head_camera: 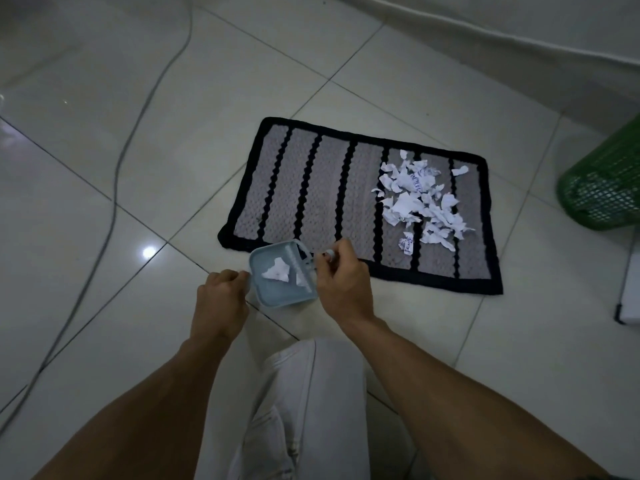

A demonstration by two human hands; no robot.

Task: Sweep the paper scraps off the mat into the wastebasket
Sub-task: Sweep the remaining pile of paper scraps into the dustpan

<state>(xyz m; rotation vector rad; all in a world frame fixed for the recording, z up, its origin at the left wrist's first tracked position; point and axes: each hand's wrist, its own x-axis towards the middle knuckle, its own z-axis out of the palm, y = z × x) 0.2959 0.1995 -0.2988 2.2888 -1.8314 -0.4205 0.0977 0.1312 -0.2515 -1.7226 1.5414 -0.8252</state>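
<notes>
A grey mat [311,188] with black stripes and a black border lies on the tiled floor. A heap of white paper scraps [420,199] covers its right part. A small light-blue dustpan [277,289] hovers at the mat's near-left corner, with two scraps [277,273] inside. My left hand [221,299] grips the pan's handle side. My right hand [341,282] is closed on a small brush [304,268] that rests along the pan's right rim. The green mesh wastebasket [604,181] stands at the right edge, partly cut off.
A grey cable [117,168] snakes across the floor on the left. A white flat object with a dark corner [628,296] lies at the right edge below the basket. My light trouser leg [301,410] is below the hands. A wall base runs along the top right.
</notes>
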